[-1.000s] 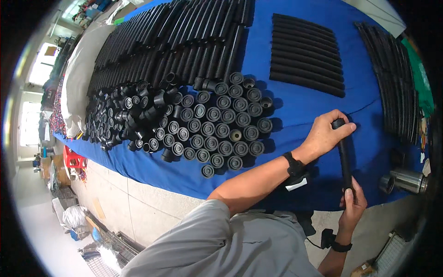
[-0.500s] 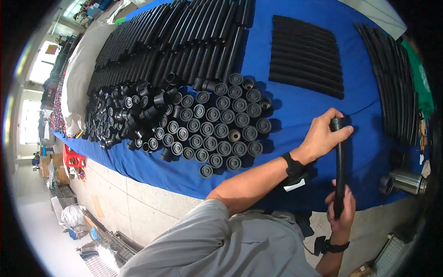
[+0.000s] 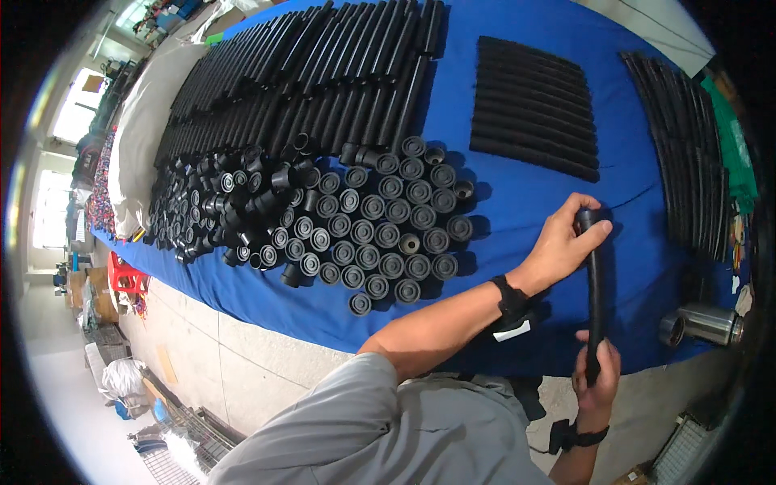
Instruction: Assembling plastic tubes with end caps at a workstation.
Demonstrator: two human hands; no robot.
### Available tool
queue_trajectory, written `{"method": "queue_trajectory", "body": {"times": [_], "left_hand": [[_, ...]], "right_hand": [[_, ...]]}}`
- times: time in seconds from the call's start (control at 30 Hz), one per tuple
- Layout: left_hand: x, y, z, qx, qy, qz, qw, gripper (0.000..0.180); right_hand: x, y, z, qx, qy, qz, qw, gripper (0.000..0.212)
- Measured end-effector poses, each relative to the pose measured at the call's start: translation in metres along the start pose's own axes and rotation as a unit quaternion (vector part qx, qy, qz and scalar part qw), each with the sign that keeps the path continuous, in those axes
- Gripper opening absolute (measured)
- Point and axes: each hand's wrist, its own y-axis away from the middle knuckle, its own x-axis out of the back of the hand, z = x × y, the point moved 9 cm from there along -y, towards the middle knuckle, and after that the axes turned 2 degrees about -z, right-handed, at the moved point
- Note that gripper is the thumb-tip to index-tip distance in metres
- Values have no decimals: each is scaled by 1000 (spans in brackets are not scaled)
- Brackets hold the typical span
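Observation:
A black tube (image 3: 596, 287) lies lengthwise between my hands, over the blue cloth and its near edge. My left hand (image 3: 558, 250) is closed round the far end, where a wider black cap (image 3: 588, 217) sits on the tube, thumb pressed along its side. Lower down, my right hand (image 3: 596, 376) grips the near end, fingers wrapped behind it and thumb in front. To the left of my left hand stand many round black end caps (image 3: 417, 191), ring-marked faces up, merging into a loose heap (image 3: 210, 202).
Long rows of black tubes (image 3: 307, 73) cover the table's far left. A flat row of tubes (image 3: 533, 105) lies ahead, another stack (image 3: 683, 153) at the right. A steel flask (image 3: 707, 323) lies on the blue cloth (image 3: 517, 190) near the right edge. A red stool (image 3: 127, 275) stands on the floor.
My hands keep hold of the tube at both ends. My left hand and the capped end have shifted slightly left, and the whole view has moved a little.

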Motion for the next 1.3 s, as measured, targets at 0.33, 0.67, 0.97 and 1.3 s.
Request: {"method": "queue_trajectory", "body": {"times": [0.33,0.67,0.97,1.3], "left_hand": [[-1,4,0,-11,-22,-2,1000,42],[1,3,-1,-7,9,0,1000,41],[2,1,-7,-15,41,-2,999,41],[5,1,-5,-10,41,10,999,40]], "right_hand": [[-2,3,14,-28,-76,-25,996,42],[-11,0,9,-13,-71,-34,997,42],[-16,8,20,-95,-246,-112,958,36],[-12,5,10,-15,-221,-56,974,46]]}}
